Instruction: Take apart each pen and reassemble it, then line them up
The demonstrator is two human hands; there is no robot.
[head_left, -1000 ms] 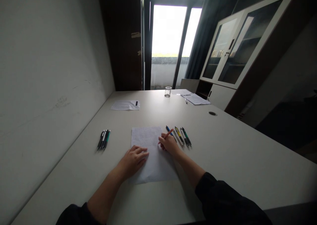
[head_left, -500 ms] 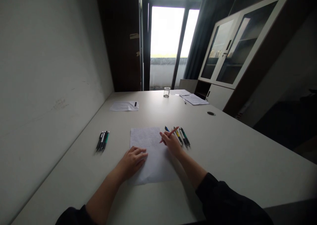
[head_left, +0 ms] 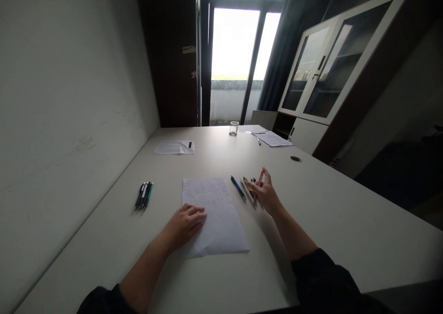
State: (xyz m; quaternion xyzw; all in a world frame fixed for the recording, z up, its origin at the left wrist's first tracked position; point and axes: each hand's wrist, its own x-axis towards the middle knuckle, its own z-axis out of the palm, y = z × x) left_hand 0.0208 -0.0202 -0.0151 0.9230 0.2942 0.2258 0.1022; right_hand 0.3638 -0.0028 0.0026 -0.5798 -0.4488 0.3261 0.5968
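My left hand (head_left: 188,224) lies flat with fingers out on the left side of a sheet of paper (head_left: 223,235) whose upper half carries lines of handwriting. To the right of the sheet, my right hand (head_left: 268,196) is closed on a pinkish pen (head_left: 260,177), held steeply between thumb and fingers. It hovers over or beside a row of pens, partly covering them. In that row a blue pen (head_left: 238,188) and a pale pen (head_left: 247,194) show clearly, while a yellow-and-black one (head_left: 246,181) and darker ones are partly hidden.
Several pens (head_left: 143,197) lie side by side at the left of the white table (head_left: 214,159). Further back are a paper sheet (head_left: 173,148), a glass jar (head_left: 233,128), stacked papers (head_left: 273,139) with a pen (head_left: 259,141), and a cable hole (head_left: 295,159). A wall (head_left: 86,120) borders the left edge.
My right hand has moved right, off the written sheet to the row of pens, carrying the pinkish pen, which now points more steeply. My left hand has stayed on the paper.
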